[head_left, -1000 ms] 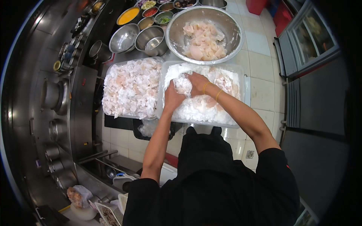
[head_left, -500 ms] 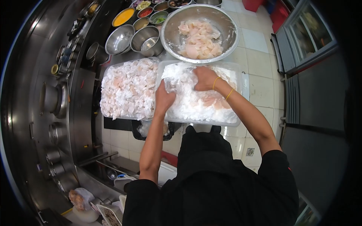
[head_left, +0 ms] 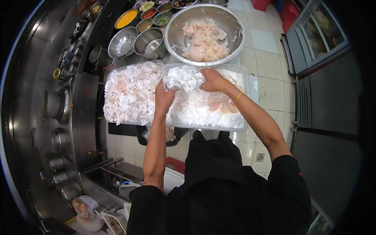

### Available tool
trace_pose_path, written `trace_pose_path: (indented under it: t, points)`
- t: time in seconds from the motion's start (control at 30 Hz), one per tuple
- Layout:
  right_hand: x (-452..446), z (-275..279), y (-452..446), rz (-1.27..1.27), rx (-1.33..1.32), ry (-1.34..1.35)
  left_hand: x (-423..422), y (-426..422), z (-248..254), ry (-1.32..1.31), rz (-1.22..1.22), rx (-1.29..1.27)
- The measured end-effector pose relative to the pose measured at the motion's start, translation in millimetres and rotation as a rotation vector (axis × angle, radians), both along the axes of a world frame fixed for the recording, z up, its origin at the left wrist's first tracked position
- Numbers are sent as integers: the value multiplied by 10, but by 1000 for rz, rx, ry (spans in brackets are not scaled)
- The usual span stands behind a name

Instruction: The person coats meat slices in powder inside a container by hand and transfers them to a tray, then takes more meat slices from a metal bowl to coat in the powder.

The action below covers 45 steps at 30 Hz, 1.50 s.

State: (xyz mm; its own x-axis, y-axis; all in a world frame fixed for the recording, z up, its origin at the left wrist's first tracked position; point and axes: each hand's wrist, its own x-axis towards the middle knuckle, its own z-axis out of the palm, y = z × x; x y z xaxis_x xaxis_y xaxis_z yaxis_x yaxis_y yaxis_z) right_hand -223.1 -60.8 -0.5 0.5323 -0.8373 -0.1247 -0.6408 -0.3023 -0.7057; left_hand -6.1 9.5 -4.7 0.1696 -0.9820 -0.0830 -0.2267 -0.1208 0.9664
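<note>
A heaped clump of powder-coated meat pieces (head_left: 185,78) is held between my two hands, over the back left part of a clear plastic tub (head_left: 207,127). My left hand (head_left: 164,96) grips the clump's left side, by the tub's left rim. My right hand (head_left: 213,81), with yellow bands at the wrist, closes on its right side; the fingertips of both hands are partly hidden. White powder (head_left: 196,115) fills the tub, and some pale pink raw slices (head_left: 224,105) show through it. To the left, a second tub is heaped with coated pieces (head_left: 131,94).
Behind the tub, a large steel bowl (head_left: 172,37) holds raw slices (head_left: 205,43). Steel bowls (head_left: 150,44) and several ingredient containers, one with yellow liquid (head_left: 127,18), stand at the back left. A black crate (head_left: 172,141) sits below; a glass-door fridge (head_left: 319,35) is at right.
Both hands have come up out of the powder with a clump of coated pieces between them. My left hand has shifted slightly left. The view has moved a little.
</note>
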Motion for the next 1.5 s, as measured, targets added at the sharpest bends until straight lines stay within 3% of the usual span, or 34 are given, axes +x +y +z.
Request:
trace_pose_path:
  t: [0.2, 0.3, 0.33, 0.4, 0.53, 0.57, 0.63, 0.73, 0.83, 0.87, 0.97, 1.1, 1.23, 1.37, 1.47, 1.5]
  points:
    - [-107, 196, 71, 194, 25, 337, 5, 98, -110, -199, -10, 114]
    - [-5, 133, 220, 247, -171, 470, -99, 174, -207, -485, -160, 59]
    - [82, 98, 224, 274, -144, 569, -161, 168, -255, -629, -161, 62]
    - [181, 71, 222, 231, -127, 518, -281, 139, -325, -917, -159, 65]
    - [253, -113, 61, 178, -80, 351, -223, -94, -411, -337, 16, 117]
    - [264, -137, 12, 160, -56, 313, -126, -104, -565, -345, 1, 110]
    - [211, 52, 60, 135, -117, 320, -173, -46, -357, -355, -26, 100]
    - [263, -53, 197, 137, -215, 357, -190, 4, -445, -583, -125, 39]
    - [352, -136, 135, 67, -230, 310, -266, -73, -440, -624, -114, 199]
    - [357, -162, 126, 35, -210, 286, -272, -60, -515, -627, -23, 34]
    - [382, -147, 21, 2, -91, 285, -211, -75, -218, -26, -126, 76]
    - [444, 116, 146, -137, -149, 172, -75, -98, -242, 193, -99, 71]
    - [843, 518, 80, -154, -95, 42, 362, -147, 95, 405, -119, -18]
    - [1722, 509, -170, -72, -262, 2, 1312, -300, 228, 455, -124, -131]
    - [2564, 58, -429, -45, -279, -199, 2005, -427, 190, 275, -44, -129]
    - [2794, -100, -473, -49, -247, -152, 2186, -477, 135, 158, -18, -114]
